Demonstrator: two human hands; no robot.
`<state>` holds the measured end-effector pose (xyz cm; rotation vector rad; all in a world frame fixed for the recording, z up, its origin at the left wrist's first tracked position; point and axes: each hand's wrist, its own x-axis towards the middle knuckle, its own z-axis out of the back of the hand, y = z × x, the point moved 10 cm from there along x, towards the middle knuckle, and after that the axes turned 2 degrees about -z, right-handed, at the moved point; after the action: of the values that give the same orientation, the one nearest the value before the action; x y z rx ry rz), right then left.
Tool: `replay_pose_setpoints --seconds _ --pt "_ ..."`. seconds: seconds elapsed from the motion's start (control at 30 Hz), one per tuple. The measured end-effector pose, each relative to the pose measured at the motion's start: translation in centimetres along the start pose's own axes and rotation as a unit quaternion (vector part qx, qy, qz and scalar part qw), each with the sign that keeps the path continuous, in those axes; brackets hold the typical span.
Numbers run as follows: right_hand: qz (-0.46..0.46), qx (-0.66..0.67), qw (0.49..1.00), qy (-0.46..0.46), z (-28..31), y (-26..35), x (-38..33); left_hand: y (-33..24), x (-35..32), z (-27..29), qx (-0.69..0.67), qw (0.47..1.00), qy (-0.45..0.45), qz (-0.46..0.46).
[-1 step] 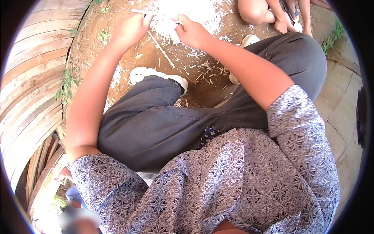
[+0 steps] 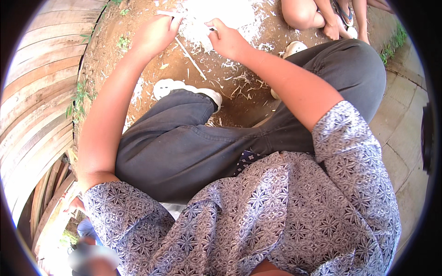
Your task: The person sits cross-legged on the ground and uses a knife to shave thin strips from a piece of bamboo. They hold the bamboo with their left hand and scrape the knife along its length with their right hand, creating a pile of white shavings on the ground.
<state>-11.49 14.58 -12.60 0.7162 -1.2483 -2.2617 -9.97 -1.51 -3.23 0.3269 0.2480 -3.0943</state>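
Both my hands are stretched forward over the ground, a short gap apart. My left hand (image 2: 154, 34) is closed, its thumb pressed near the end of a thin pale stick (image 2: 164, 13) that juts out past the knuckles. My right hand (image 2: 229, 42) is also closed, thumb and forefinger together; a small dark bit shows at the fingers, too small to name. Beyond and between the hands lies a heap of white shavings (image 2: 218, 20), washed out by glare. A long thin strip (image 2: 190, 58) lies on the soil just below my left hand.
Stacked wooden planks (image 2: 43, 87) curve along the left. My legs in dark trousers (image 2: 170, 147) and pale shoes (image 2: 177, 86) are below the hands. Another person's bare legs (image 2: 301, 14) are at the upper right. Paving slabs (image 2: 400, 119) run along the right. Someone else appears at the lower left.
My right upper arm and sleeve have shifted slightly inward to the left. Both hands keep nearly the same place and grip.
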Motion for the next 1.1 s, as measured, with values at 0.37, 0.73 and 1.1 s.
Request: replay_pose_setpoints --seconds 0.37,0.73,1.1 --pt "-0.177 -0.052 0.978 0.098 -1.8 -6.2 -0.4 1.5 1.5 -0.7 0.003 1.0 0.029 -0.002" --pt "-0.005 -0.007 0.999 -0.037 -0.8 1.2 2.0 -0.4 0.2 2.3 0.005 1.0 0.013 0.003" --pt "-0.14 -0.072 0.986 0.055 -2.6 -7.2 1.0 0.7 -0.1 2.1 -0.045 0.998 -0.001 0.037"
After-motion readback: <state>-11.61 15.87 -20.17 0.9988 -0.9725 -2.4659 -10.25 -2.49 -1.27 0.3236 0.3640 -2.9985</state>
